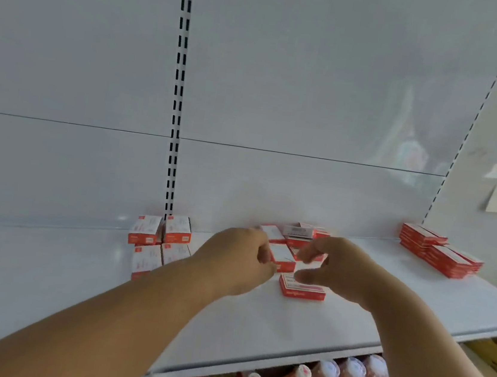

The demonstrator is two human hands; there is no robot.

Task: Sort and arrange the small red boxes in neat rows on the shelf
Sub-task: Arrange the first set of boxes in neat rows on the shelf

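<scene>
The small red box [281, 256] you're working on sits mid-shelf, pinched at its left end by your left hand [240, 257]. Your right hand [330, 265] hovers just beside it with fingers loosely curled — holding nothing, as far as I can tell. Another box [302, 286] lies flat just in front, and a loose jumble [298, 235] waits behind. To the left stand four boxes already squared up [161, 241] (two by two); far right, flat stacks [439, 254]. You look to be mid-sort — next, carry the held box to the tidy group on the shelf [255, 330] and align its edges.
</scene>
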